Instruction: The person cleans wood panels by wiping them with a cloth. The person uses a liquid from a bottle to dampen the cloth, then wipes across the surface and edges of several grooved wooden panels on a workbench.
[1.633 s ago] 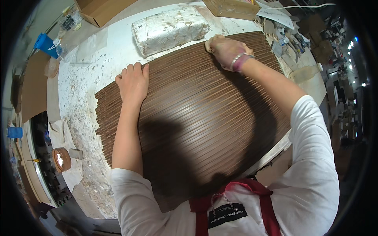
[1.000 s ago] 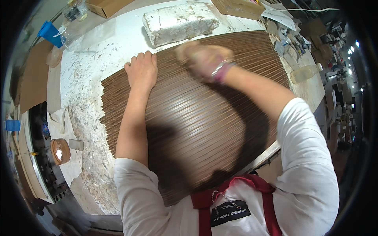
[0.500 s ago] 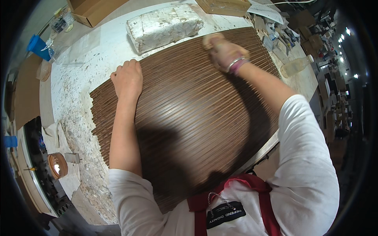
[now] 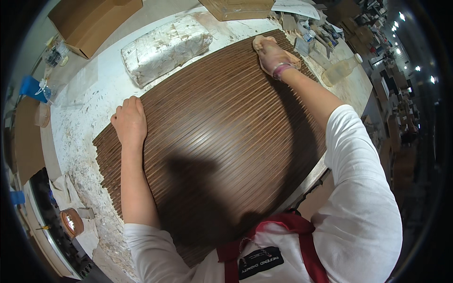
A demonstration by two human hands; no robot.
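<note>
A dark brown ribbed panel (image 4: 203,118) lies across the white, stained worktable (image 4: 78,146) in front of me. My left hand (image 4: 130,121) rests at its far left edge, the fingers curled over the rim. Near the far right corner, my right hand (image 4: 274,59) presses a pale beige cloth (image 4: 257,43) onto the ribs. The cloth is bunched under the palm, and part of it pokes out beside the wrist. Shadows of my head and right arm fall over the panel.
Beyond the panel sits a block wrapped in whitish, stained film (image 4: 165,49). An open cardboard box (image 4: 94,23) stands at the far left, near a blue cup (image 4: 33,88). To the right are a bottle of pale liquid (image 4: 340,70) and jumbled tools (image 4: 321,37). An amber round dish (image 4: 71,222) sits at the left edge.
My right hand has slid the cloth rightward along the panel, closer to its far right corner. The left hand keeps its place on the edge. The whole view has shifted somewhat.
</note>
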